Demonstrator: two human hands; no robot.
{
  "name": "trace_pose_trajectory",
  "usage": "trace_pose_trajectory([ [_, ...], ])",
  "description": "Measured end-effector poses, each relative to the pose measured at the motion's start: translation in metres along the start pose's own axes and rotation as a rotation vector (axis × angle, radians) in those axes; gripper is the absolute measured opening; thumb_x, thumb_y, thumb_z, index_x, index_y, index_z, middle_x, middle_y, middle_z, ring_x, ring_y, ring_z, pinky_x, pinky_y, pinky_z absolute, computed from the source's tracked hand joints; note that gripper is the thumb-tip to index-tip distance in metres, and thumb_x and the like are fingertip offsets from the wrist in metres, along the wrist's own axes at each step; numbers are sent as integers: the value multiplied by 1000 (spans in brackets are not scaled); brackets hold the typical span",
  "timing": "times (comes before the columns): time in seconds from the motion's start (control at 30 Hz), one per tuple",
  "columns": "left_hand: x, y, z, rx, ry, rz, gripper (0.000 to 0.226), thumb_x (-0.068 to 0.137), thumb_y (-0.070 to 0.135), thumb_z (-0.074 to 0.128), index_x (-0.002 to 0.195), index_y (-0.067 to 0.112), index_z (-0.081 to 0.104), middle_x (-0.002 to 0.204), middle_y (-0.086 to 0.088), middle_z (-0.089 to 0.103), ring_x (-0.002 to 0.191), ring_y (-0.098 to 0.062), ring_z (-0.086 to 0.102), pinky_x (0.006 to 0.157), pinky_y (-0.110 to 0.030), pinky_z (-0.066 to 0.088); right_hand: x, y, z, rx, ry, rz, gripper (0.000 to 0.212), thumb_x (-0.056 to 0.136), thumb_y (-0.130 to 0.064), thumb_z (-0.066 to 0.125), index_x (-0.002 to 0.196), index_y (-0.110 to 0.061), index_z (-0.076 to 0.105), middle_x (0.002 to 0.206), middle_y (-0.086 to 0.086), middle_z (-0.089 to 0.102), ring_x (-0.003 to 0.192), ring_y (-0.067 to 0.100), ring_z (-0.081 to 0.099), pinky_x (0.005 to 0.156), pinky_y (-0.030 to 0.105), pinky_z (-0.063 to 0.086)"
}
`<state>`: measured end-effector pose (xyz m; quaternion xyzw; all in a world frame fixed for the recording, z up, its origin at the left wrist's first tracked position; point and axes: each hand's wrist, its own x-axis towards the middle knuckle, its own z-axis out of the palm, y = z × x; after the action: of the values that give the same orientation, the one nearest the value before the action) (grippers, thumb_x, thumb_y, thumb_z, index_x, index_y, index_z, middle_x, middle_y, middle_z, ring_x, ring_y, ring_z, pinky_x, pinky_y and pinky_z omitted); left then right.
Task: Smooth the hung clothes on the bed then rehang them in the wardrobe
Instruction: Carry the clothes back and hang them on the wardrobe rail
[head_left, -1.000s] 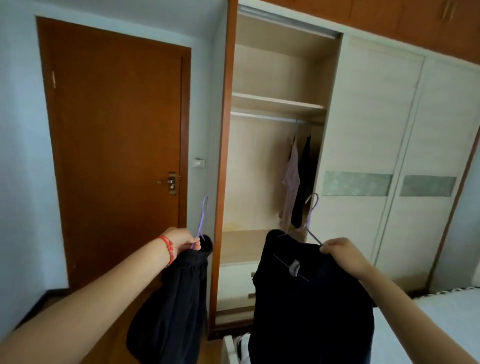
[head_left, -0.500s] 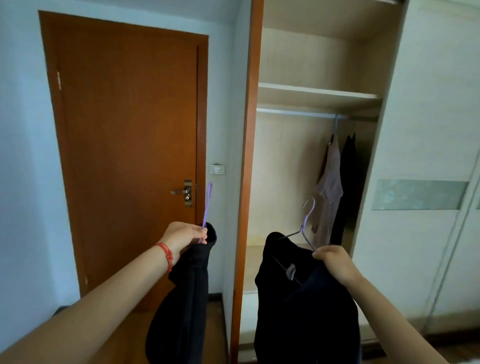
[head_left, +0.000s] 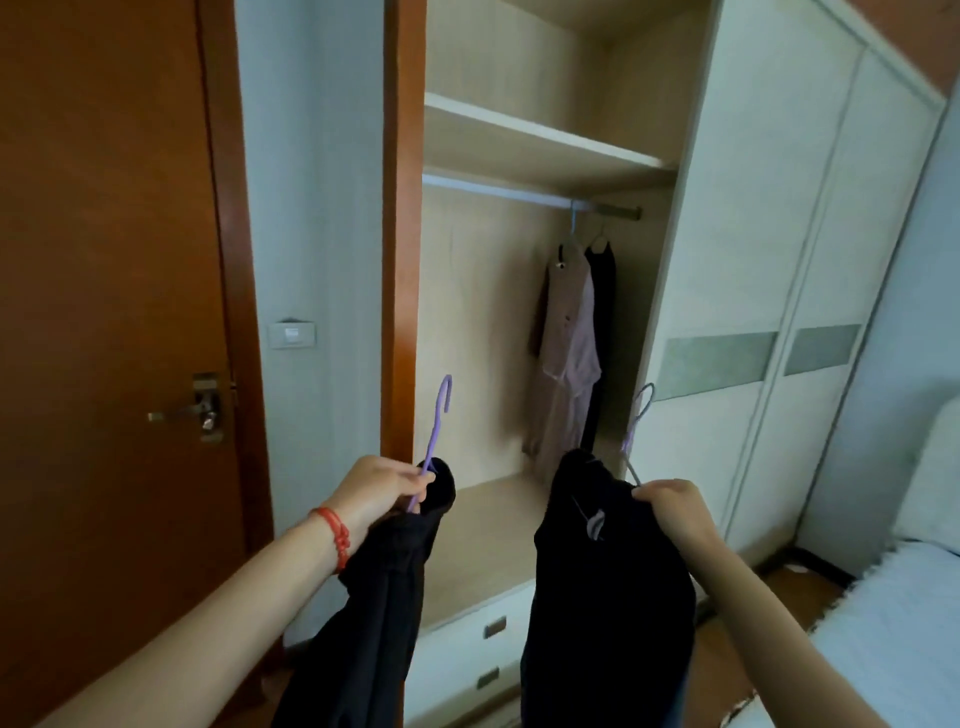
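Observation:
My left hand (head_left: 376, 491), with a red bracelet on its wrist, grips a purple hanger (head_left: 438, 415) that carries a black garment (head_left: 371, 613). My right hand (head_left: 670, 506) holds a second purple hanger (head_left: 638, 423) with another black garment (head_left: 608, 597) hanging from it. Both garments dangle in front of the open wardrobe (head_left: 483, 364). Its rail (head_left: 498, 191) runs under a shelf, well above both hooks. A pale pink garment (head_left: 569, 353) and a dark one (head_left: 602, 312) hang at the rail's right end.
A brown door (head_left: 104, 312) stands shut at the left, with a wall switch (head_left: 292, 334) beside it. White sliding wardrobe doors (head_left: 769, 286) fill the right. Drawers (head_left: 467, 654) sit low inside the wardrobe. A bed corner (head_left: 893, 623) shows at the lower right.
I have come closer to the open wardrobe and the view has swung right and tilted. Both hands still hold their hangers at about the same height.

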<state>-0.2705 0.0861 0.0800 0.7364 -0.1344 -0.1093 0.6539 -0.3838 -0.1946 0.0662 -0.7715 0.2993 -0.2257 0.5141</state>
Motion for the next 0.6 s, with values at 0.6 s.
trace_pose_trajectory([
  [0.6, 261, 11, 80, -283, -201, -7, 18, 84, -5, 54, 68, -1, 62, 36, 3, 55, 32, -6, 49, 39, -12, 44, 177, -17, 28, -107, 81, 26, 32, 88, -7, 52, 87, 25, 53, 69, 18, 48, 63, 28, 46, 61, 33, 33],
])
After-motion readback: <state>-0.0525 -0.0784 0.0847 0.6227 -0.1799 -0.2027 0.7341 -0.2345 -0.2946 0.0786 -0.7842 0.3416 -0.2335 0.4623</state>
